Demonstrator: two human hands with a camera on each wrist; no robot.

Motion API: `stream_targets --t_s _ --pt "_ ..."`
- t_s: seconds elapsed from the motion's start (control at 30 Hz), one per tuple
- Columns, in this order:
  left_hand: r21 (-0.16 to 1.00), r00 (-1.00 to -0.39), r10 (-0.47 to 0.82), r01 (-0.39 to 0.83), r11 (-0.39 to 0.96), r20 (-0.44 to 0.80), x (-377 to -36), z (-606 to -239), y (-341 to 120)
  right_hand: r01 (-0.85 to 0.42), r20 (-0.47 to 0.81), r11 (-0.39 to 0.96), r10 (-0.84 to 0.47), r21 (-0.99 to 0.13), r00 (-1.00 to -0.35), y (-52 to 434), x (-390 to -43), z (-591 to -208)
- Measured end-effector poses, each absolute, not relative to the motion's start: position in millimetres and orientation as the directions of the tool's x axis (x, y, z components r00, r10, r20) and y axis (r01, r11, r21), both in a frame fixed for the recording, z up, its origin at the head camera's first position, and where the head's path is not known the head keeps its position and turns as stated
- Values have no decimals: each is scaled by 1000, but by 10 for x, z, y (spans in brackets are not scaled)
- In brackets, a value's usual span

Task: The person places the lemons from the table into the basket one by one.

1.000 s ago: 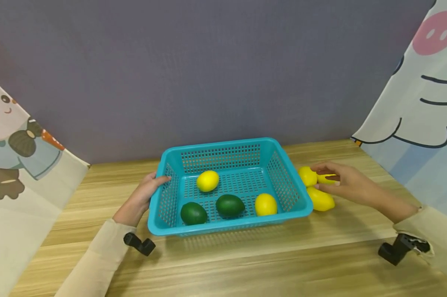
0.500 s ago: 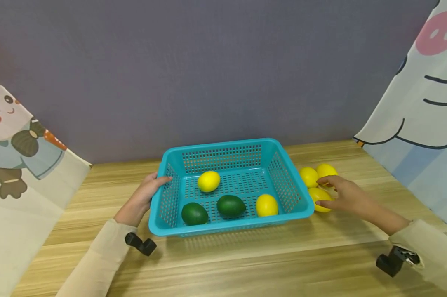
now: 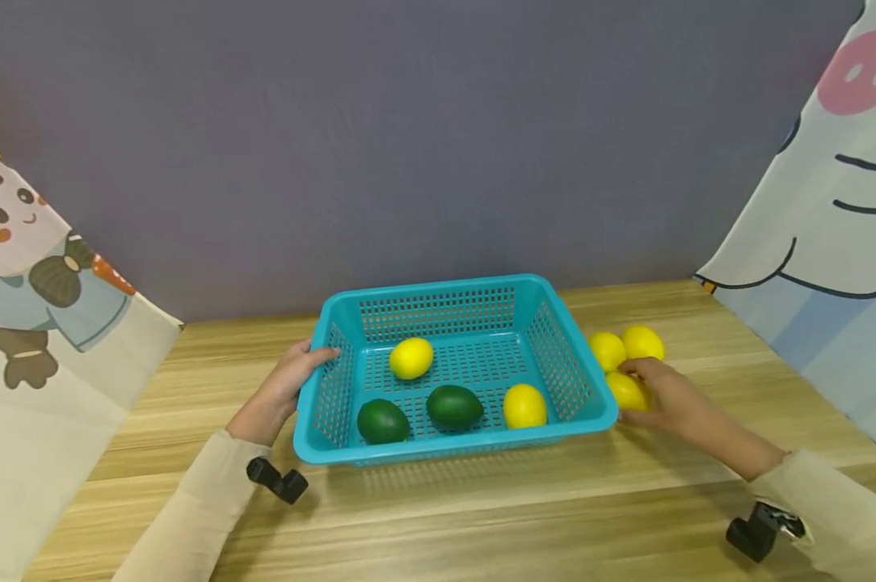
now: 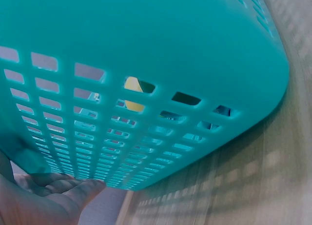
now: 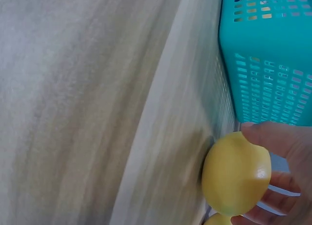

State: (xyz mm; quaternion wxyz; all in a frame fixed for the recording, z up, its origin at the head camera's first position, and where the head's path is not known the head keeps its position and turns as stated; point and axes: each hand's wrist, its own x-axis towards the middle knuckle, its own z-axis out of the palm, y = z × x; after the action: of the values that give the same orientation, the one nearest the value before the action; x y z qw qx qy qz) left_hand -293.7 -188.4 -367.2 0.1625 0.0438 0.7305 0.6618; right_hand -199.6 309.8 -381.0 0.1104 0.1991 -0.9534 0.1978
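My left hand (image 3: 288, 382) grips the left rim of a turquoise plastic basket (image 3: 438, 284), thumb over the edge; in the left wrist view its fingers lie against the perforated wall (image 4: 146, 49). My right hand (image 3: 681, 404) holds a yellow lemon (image 3: 625, 391) on the table just right of the basket, thumb on the near side and fingers curled round the far side. The right wrist view shows the same lemon (image 5: 235, 173) with the thumb on it. Two more lemons, one close to the basket (image 3: 608, 352) and one farther right (image 3: 643, 343), lie behind it.
Inside the basket are two lemons, one at the back (image 3: 411, 358) and one at front right (image 3: 524, 406), plus two dark green avocado-like fruits (image 3: 455, 406). A grey partition (image 3: 438, 145) rises behind the wooden table (image 3: 438, 525); cartoon-printed panels flank both sides.
My right hand has come down and toward me from above the lemons, and its thumb and fingers have closed round the nearest one. The left hand and basket have stayed in place.
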Motion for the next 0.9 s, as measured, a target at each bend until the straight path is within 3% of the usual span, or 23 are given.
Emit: stream_targets --t_s 0.3,0.9 --pt "982 -938 297 -151 113 -179 -2961 -3681 -1866 -376 275 869 -294 -321 -915 3074 -1951 -3857" --pt "982 -932 312 -157 106 -183 -2939 -3675 -1884 -420 319 864 -330 -277 -889 3072 -1986 -3843"
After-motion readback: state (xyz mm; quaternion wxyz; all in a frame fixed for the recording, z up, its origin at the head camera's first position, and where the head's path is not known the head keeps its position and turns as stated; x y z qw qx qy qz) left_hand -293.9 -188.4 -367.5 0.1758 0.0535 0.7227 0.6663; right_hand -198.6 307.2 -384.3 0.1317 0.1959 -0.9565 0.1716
